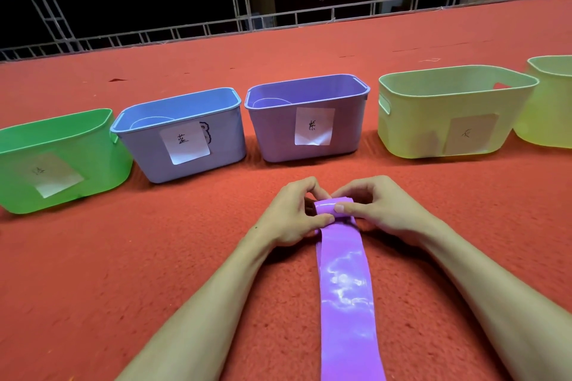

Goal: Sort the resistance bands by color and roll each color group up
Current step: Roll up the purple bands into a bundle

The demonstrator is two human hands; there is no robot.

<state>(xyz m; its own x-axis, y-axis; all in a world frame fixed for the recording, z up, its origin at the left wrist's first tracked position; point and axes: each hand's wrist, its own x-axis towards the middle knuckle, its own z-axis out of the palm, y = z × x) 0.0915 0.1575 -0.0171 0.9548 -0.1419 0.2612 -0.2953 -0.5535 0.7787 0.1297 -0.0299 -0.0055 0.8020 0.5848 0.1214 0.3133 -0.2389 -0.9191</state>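
A shiny purple resistance band [345, 288] lies flat on the red carpet, running from the bottom edge of the view up to my hands. Its far end is curled over into a small roll. My left hand [292, 213] pinches the left side of that roll between thumb and fingers. My right hand [376, 207] pinches the right side, its thumb pressing on top of the roll. Both forearms reach in from the bottom of the frame.
A row of labelled plastic bins stands beyond my hands: green [18, 145] at the left, blue [148, 148], purple [272, 136], pale yellow-green [411, 127], and another yellow-green one [548, 108] cut off at the right edge. A metal truss railing [278, 17] borders the carpet's far edge.
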